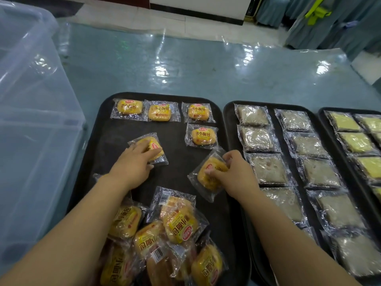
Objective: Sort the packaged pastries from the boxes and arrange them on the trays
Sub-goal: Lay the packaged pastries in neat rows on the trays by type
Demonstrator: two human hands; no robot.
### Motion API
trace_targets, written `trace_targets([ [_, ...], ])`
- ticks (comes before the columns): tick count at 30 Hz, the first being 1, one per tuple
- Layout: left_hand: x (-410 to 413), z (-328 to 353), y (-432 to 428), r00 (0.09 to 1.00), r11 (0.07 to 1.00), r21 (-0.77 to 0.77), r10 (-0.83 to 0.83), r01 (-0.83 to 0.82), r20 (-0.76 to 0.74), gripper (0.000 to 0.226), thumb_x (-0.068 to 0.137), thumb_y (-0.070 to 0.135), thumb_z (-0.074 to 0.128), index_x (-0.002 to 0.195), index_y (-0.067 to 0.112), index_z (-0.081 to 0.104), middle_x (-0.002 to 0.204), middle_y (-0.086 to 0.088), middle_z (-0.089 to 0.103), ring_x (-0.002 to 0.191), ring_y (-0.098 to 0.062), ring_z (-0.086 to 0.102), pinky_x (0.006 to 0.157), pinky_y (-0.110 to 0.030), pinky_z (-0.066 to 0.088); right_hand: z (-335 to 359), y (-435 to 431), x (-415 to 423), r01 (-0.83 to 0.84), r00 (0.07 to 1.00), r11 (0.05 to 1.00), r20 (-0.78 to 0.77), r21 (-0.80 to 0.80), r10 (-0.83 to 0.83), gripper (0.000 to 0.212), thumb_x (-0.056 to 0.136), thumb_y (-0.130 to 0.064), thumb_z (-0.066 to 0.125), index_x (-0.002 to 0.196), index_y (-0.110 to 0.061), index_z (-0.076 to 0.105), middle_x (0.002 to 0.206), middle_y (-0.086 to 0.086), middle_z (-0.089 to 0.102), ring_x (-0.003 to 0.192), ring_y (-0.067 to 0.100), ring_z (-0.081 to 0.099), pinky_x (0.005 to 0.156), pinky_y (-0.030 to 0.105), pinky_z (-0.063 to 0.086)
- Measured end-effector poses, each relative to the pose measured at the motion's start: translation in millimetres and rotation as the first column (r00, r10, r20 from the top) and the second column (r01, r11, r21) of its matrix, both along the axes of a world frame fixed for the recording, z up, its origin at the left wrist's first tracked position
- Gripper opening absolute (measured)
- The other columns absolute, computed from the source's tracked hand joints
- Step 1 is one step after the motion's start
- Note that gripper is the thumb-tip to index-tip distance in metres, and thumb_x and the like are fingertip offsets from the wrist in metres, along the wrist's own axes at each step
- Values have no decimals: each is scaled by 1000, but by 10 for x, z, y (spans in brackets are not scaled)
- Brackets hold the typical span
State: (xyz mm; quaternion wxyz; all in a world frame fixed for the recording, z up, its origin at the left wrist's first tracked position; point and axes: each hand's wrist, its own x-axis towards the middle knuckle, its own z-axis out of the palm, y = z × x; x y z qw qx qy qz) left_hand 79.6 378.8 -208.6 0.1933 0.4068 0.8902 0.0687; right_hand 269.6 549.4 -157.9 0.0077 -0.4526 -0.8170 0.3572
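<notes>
Packaged pastries [159, 111], the yellow bun kind, are all on the left tray [107, 112]: three in a row along its far edge, a fourth [203, 136] right below the last one, plus a messy pile [175, 234] at the near edge. The person's left hand [136, 162] has its fingers curled over one bun packet [153, 148] mid-tray. The right hand [235, 172] pinches a tilted packet [208, 178] near the tray's right edge. Grey squares [266, 168] fill the middle tray [228, 124].

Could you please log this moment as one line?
left hand: holds centre packet | right hand: pinches tilted packet | left tray: pile unsorted
</notes>
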Motion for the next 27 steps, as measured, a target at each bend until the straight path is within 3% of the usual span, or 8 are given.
trace_targets([
  [3, -13, 5, 24, 996, 997, -77, -7, -1, -93, 52, 94, 39, 48, 143, 41, 30, 155, 1, 14, 139, -30, 20, 110, -45, 27, 18, -10, -135, 51, 995, 996, -82, -78, -57, 37, 75, -39, 77, 94, -22, 50, 90, -7, 58, 76, 6, 57, 57, 22, 47],
  [6, 1, 33, 62, 980, 987, -132, 62, -88, -191, 53, 91, 52, 45, 141, 39, 31, 149, -5, 24, 132, -33, 27, 107, -48, 30, -16, -42, -265, 86, 984, 976, -137, -199, -115, 23, 84, -32, 70, 89, -19, 51, 87, -5, 57, 73, 8, 60, 47, 21, 49],
  [11, -84, 17, 11, 951, 959, -136, 214, -247, -222, 55, 89, 61, 37, 137, 34, 34, 143, -13, 29, 126, -36, 31, 105, -48, 32, -93, -165, -506, 173, 955, 873, -139, -456, -262, 18, 90, -22, 63, 102, -11, 54, 99, 6, 60, 76, 18, 66, 55, 31, 59],
  [14, -96, -13, -67, 953, 958, -103, 247, -267, -178, 53, 93, 58, 30, 141, 36, 27, 144, -13, 24, 125, -35, 30, 101, -45, 35, -155, -246, -634, 200, 956, 839, -85, -506, -279, 21, 92, -17, 60, 110, -15, 52, 105, 5, 56, 82, 19, 64, 57, 32, 60],
  [19, -79, -39, -157, 942, 946, -103, 288, -308, -172, 52, 95, 55, 26, 143, 35, 21, 145, -14, 20, 123, -35, 30, 97, -44, 38, -254, -330, -627, -95, 972, 995, 213, -43, 102, 40, 90, -32, 60, 124, -16, 48, 106, 3, 60, 92, 17, 61, 81, 36, 55],
  [21, -68, -20, -169, 930, 929, -124, 324, -348, -175, 54, 94, 56, 26, 143, 34, 20, 145, -15, 19, 123, -36, 30, 97, -44, 38, -250, -363, -594, -218, 934, 969, 314, 118, 172, 50, 90, -38, 59, 131, -15, 43, 121, 6, 55, 109, 19, 54, 91, 34, 49],
  [23, -44, -3, -179, 925, 925, -120, 338, -360, -172, 52, 95, 53, 28, 143, 34, 20, 145, -15, 18, 124, -36, 29, 97, -44, 38, -242, -402, -550, -321, 920, 920, 303, 223, 248, 60, 91, -39, 56, 141, -16, 32, 136, 7, 42, 123, 22, 41, 97, 33, 42],
  [27, -1, -7, -238, 944, 958, -22, 278, -286, -178, 42, 98, 39, 35, 139, 31, 33, 146, -12, 20, 130, -36, 23, 101, -44, 36, -204, -514, -509, -576, 813, 791, 247, 206, 528, 53, 94, -39, 51, 142, -29, 31, 151, 8, 22, 139, 27, 17, 107, 42, 33],
])
